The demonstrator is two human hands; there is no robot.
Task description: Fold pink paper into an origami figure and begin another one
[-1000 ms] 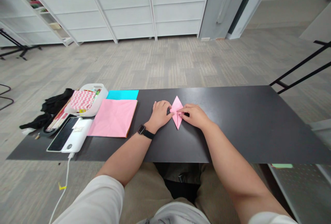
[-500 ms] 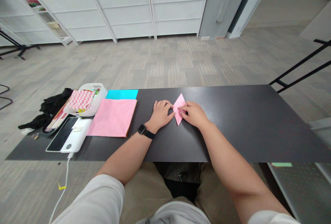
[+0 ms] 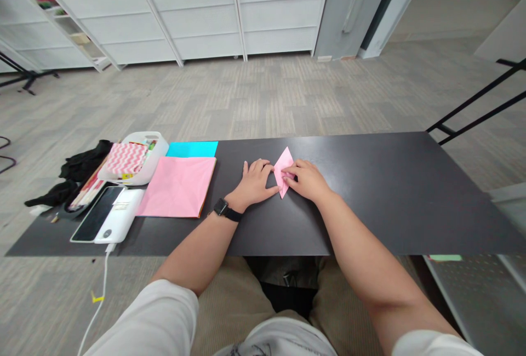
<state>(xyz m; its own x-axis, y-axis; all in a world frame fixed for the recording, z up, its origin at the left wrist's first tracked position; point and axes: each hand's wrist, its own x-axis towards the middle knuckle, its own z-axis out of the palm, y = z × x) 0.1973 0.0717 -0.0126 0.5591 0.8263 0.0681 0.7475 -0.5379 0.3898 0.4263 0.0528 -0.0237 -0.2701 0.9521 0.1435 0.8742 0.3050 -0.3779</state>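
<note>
A small folded pink paper point(image 3: 282, 167), kite-shaped, lies on the black table point(image 3: 390, 191) between my hands. My left hand point(image 3: 253, 183), with a dark watch on its wrist, rests flat on the table, fingers spread, its thumb touching the paper's lower left edge. My right hand point(image 3: 309, 179) lies over the paper's right side, its fingertips pinched on the fold. The paper's upper tip points away from me and tilts slightly right.
Left of my hands lies a stack of pink square sheets point(image 3: 176, 186) with a cyan sheet point(image 3: 192, 149) behind. Further left stand a white tray point(image 3: 135, 159) with patterned paper, a phone on a white power bank point(image 3: 107, 216), and black cloth point(image 3: 80, 165).
The pink paper turned slightly clockwise and its right half got folded in, so it looks narrower. My right hand shifted a little toward me over it; my left hand flattened beside it.
</note>
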